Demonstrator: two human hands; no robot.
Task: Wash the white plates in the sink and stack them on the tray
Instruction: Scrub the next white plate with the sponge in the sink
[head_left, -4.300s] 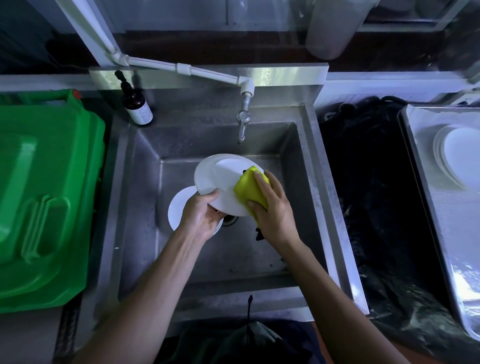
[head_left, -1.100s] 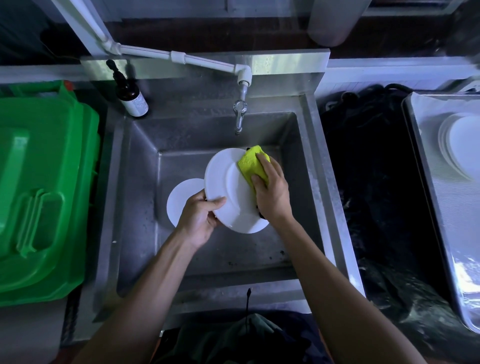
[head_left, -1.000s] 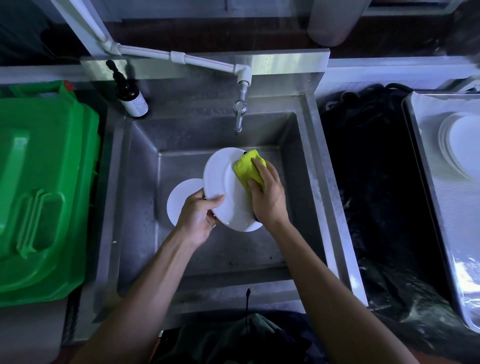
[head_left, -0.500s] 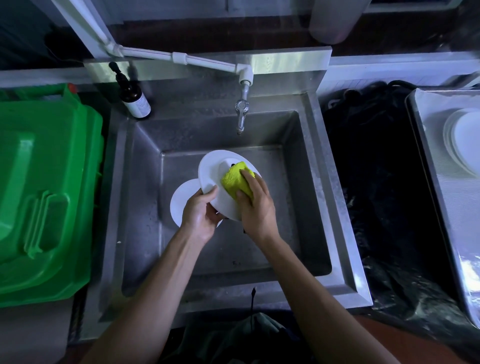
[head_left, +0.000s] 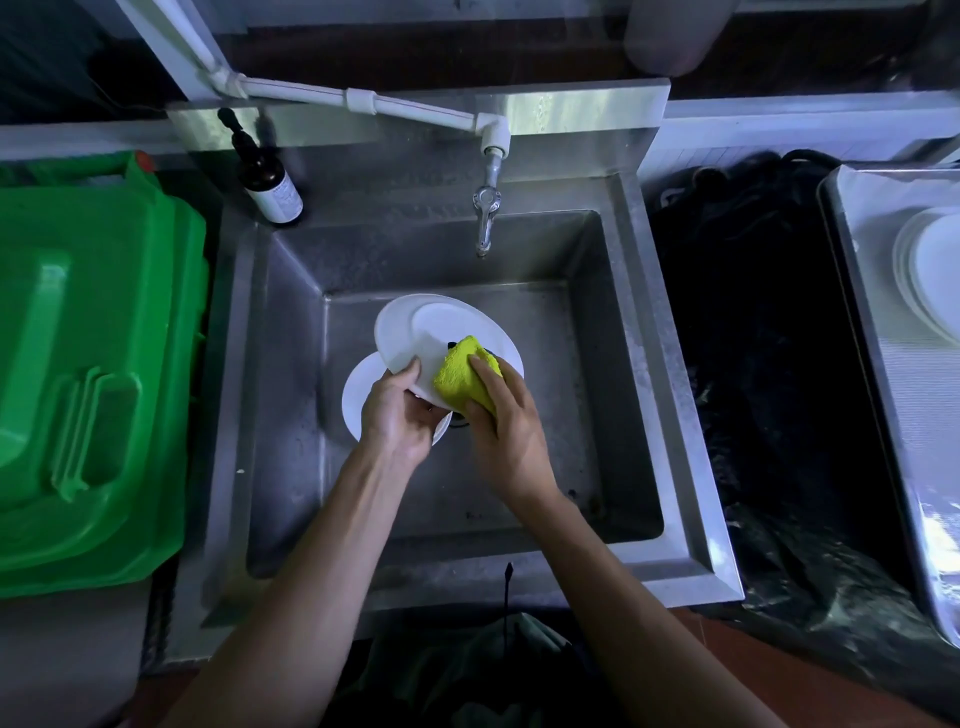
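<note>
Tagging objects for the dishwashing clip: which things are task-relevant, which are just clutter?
In the job: held plate, left hand, right hand, yellow sponge, second plate, sink, tray, stacked plates.

Lying about: green bin, brown pump bottle, black bag.

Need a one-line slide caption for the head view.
Left hand holds a white plate over the sink while the right hand scrubs it with a yellow sponge.

The lower plate (head_left: 358, 395) lay mostly hidden beneath the held plate (head_left: 441, 332) and the left hand (head_left: 397, 415). The right hand (head_left: 506, 431) covered the near part of the sponge (head_left: 460, 374). The stacked plates (head_left: 930, 270) and tray (head_left: 883, 332) were cut off at the right edge. The bottle (head_left: 270, 187) label was too small to read.
</note>
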